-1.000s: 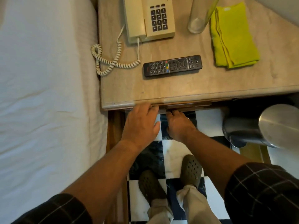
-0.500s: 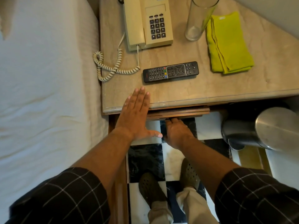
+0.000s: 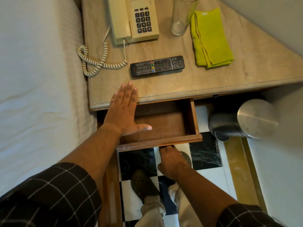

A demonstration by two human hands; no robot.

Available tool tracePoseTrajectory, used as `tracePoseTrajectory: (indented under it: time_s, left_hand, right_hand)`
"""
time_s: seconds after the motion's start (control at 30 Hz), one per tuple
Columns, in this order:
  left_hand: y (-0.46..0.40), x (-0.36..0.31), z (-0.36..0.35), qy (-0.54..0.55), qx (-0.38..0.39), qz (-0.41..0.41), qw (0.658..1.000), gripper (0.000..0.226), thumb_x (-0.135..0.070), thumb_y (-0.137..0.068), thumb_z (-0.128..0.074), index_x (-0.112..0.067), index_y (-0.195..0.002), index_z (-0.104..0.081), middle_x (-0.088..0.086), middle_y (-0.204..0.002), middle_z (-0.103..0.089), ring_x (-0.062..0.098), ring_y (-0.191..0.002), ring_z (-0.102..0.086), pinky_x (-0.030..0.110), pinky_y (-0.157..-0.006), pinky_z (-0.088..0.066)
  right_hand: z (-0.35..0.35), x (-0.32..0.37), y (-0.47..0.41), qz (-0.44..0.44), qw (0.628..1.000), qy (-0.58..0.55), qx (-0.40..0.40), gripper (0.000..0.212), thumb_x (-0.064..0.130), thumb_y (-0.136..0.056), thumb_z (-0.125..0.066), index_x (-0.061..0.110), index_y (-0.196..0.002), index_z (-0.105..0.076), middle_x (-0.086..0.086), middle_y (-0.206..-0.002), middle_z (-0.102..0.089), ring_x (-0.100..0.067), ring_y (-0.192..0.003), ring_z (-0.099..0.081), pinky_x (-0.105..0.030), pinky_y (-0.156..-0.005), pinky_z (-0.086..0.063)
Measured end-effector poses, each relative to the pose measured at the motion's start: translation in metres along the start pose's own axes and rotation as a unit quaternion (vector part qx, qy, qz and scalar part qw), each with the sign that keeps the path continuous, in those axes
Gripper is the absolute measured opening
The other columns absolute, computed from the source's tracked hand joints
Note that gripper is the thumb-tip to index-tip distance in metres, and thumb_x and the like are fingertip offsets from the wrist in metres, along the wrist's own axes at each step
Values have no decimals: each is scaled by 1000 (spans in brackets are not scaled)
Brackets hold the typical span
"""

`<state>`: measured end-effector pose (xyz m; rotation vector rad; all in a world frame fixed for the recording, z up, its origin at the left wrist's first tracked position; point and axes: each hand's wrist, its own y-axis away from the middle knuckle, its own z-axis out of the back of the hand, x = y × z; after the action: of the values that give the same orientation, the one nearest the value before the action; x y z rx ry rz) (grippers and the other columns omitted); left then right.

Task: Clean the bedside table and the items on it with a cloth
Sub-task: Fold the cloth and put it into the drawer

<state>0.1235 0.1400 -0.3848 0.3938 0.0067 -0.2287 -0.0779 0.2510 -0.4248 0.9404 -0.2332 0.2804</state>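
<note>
Drawer pulled out, cloth not yet picked up

The cloth (image 3: pixel 211 38) lies folded at the table's (image 3: pixel 229 79) far right beside the glass (image 3: pixel 182 17); soft, light and limp, best pinched at a folded edge. The glass looks fragile and tippy, so hold it low; remote (image 3: pixel 157 66) and phone (image 3: pixel 136 20) are rigid and light. Left hand (image 3: pixel 123 110) lies flat, fingers straight, on the table edge; right hand's (image 3: pixel 172 161) grip curls under the drawer (image 3: pixel 160 141) front

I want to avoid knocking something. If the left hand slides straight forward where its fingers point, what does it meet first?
Probably the remote control. The left hand lies flat on the table edge, fingers pointing toward the remote's left end; bare tabletop lies between them.
</note>
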Motion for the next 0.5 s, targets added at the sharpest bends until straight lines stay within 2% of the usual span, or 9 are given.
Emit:
tracePoseTrajectory:
  time_s: [0.07,0.13,0.23,0.3,0.37,0.43,0.5]
  left_hand:
    - [2,0,1,-3,8,4,1000,139,-100,-54,-19,-9,-149,27,12,-157,34,30,-145,31,47,-122,9]
    - [6,-1,3,-4,19,10,1000,137,-100,-55,-14,-10,-149,26,13,-158,32,31,-146,29,47,-122,8]
    - [15,-3,3,11,31,21,999,131,-98,-59,-12,-11,-151,21,12,-159,28,29,-147,26,44,-118,12]
    - [20,-5,9,28,31,27,999,128,-97,-60,-10,-12,-152,18,11,-161,24,28,-148,23,41,-116,13]
    - [19,-9,20,45,23,31,998,128,-96,-59,-8,-12,-154,13,12,-162,19,27,-150,18,41,-118,10]
    - [12,-17,35,65,10,27,998,127,-95,-61,-10,-12,-155,6,12,-164,13,27,-151,12,44,-121,1]
    - [0,-27,49,95,-6,21,995,123,-93,-65,-15,-12,-155,4,11,-164,11,25,-151,9,44,-123,-5]
  right_hand:
    - [-1,-3,6,-9,1000,-23,-9,79,40,-85,-60,16,-149,-20,-10,-149,-32,-30,-134,-35,-43,-109,-37]
    - [3,-6,16,5,999,-21,-44,70,41,-86,-55,20,-147,-26,-8,-144,-39,-28,-130,-40,-41,-105,-41]
    - [13,-12,36,35,990,-26,-131,45,44,-88,-45,25,-129,-47,-2,-120,-58,-17,-104,-54,-30,-84,-47]
    - [36,-18,49,32,979,-49,-193,38,48,-89,-45,30,-121,-50,3,-114,-60,-11,-95,-55,-24,-78,-47]
    - [67,-31,50,28,963,-34,-267,50,50,-89,-48,24,-132,-49,-3,-126,-56,-20,-115,-53,-34,-91,-50]
    - [106,-43,44,14,946,1,-324,66,51,-90,-50,15,-144,-40,-13,-146,-42,-33,-140,-32,-47,-108,-38]
    - [144,-55,32,-2,935,44,-353,78,57,-90,-49,10,-149,-29,-20,-154,-28,-38,-146,-17,-50,-114,-27]
